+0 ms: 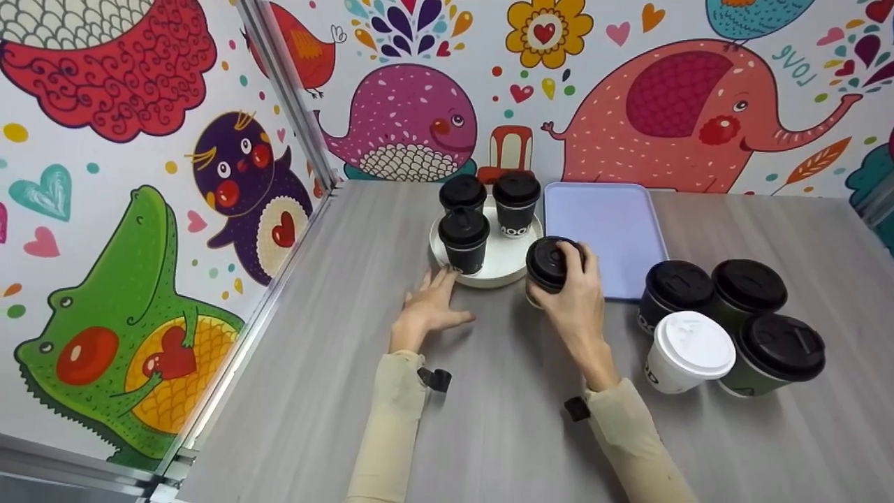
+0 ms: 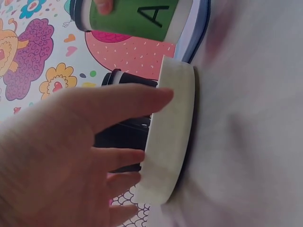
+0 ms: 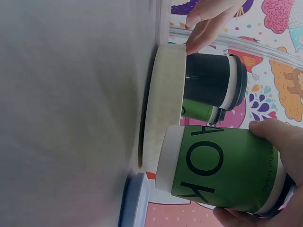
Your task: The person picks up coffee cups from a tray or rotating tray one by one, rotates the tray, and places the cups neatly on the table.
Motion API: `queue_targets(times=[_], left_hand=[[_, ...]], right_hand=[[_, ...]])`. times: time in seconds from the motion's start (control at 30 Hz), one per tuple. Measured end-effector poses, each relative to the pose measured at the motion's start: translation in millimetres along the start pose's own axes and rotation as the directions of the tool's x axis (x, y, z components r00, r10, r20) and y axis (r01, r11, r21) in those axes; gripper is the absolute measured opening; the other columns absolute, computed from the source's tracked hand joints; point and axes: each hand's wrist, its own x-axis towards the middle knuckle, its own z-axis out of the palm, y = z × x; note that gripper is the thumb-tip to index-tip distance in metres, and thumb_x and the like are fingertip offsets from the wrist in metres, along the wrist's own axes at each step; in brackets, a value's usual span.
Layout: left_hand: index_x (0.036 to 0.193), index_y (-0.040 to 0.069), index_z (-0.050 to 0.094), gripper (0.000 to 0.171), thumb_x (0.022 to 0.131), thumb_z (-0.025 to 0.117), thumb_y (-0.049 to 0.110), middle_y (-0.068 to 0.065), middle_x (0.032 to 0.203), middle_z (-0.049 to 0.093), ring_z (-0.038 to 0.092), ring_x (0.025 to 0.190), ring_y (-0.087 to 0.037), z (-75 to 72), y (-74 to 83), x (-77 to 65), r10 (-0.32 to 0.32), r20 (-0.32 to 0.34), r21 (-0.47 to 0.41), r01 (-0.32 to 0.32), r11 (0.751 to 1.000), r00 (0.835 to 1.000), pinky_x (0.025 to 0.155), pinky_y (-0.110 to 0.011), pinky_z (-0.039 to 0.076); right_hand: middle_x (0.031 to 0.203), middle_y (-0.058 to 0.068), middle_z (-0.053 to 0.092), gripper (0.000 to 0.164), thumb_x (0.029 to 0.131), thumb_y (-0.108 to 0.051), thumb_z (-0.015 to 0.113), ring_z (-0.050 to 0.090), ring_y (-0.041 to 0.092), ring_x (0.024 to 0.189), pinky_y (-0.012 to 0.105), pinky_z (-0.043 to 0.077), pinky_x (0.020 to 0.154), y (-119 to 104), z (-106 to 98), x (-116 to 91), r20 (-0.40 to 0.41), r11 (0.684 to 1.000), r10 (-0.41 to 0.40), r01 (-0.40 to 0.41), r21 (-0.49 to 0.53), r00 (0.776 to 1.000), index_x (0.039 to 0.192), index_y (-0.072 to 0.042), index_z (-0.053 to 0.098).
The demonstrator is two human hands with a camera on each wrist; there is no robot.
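My right hand [image 1: 581, 300] grips a paper coffee cup [image 3: 222, 165] by its upper part, below the black lid. Its sleeve is green with dark letters, and it is raised off the table beside the front right rim of a round white dish [image 1: 503, 264]. Three lidded coffee cups stand in that dish: a front black one [image 1: 465, 241], a right one [image 1: 515, 202] and a back left one [image 1: 462, 192], partly hidden. My left hand [image 1: 427, 313] is at the dish's front left edge, fingers extended and fingertips at the rim [image 2: 168, 132], holding nothing.
A pale lavender tray [image 1: 604, 230] lies right of the dish. At the right stand several lidded cups: a white cup [image 1: 688, 353], a black cup [image 1: 674, 293] and two dark green cups [image 1: 758, 388]. Patterned walls [image 1: 419, 126] border the table at back and left.
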Motion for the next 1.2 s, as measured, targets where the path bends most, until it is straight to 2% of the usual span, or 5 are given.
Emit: queue_targets(times=[0.23,0.47,0.63,0.9,1.2], left_hand=[[0.165,0.022,0.025,0.095,0.089,0.075,0.046,-0.007,0.176,0.014,0.007,0.164,-0.038,0.6,0.1,-1.3,-0.009,0.020,0.017,0.009,1.000,1.000,0.125,-0.075,0.011],[0.165,0.018,0.026,0.094,0.089,0.075,0.045,-0.008,0.176,0.016,0.010,0.164,-0.039,0.4,4.0,-6.0,0.000,0.023,0.021,-0.001,1.000,1.000,0.124,-0.075,0.014],[0.166,0.020,0.024,0.095,0.089,0.074,0.046,-0.008,0.176,0.013,0.009,0.164,-0.039,0.5,7.3,-4.0,0.000,0.031,0.026,-0.001,1.000,1.000,0.125,-0.074,0.014],[0.166,0.020,0.023,0.095,0.090,0.073,0.047,-0.007,0.177,0.013,0.011,0.163,-0.040,1.2,8.7,-3.4,0.001,0.042,0.035,-0.002,0.999,0.999,0.124,-0.076,0.015],[0.166,0.020,0.022,0.096,0.090,0.072,0.048,-0.008,0.177,0.012,0.011,0.163,-0.041,1.3,9.7,-4.1,0.003,0.053,0.037,-0.005,0.999,0.999,0.123,-0.076,0.015]], right_hand=[[0.147,0.029,0.048,0.069,0.074,-0.017,0.087,0.052,0.048,0.134,0.061,0.046,0.113,0,-12,-1,0.009,1.000,-0.003,0.003,-0.001,1.000,0.135,-0.009,0.057],[0.140,0.029,0.054,0.068,0.069,-0.014,0.087,0.050,0.049,0.122,0.061,0.041,0.108,-3,-27,-1,0.007,0.994,-0.031,0.031,-0.102,1.000,0.130,-0.006,0.058],[0.140,0.028,0.056,0.071,0.068,-0.016,0.091,0.046,0.049,0.124,0.063,0.036,0.103,-3,-38,4,0.029,0.976,-0.008,0.014,-0.216,1.000,0.130,-0.006,0.058],[0.140,0.033,0.053,0.072,0.070,-0.017,0.091,0.043,0.052,0.129,0.064,0.032,0.104,-1,-49,5,0.101,0.946,0.069,-0.033,-0.321,0.992,0.130,-0.002,0.055],[0.136,0.036,0.054,0.074,0.068,-0.019,0.090,0.046,0.055,0.125,0.067,0.036,0.100,3,-54,4,0.083,0.908,0.098,-0.055,-0.415,0.992,0.128,0.001,0.053]])
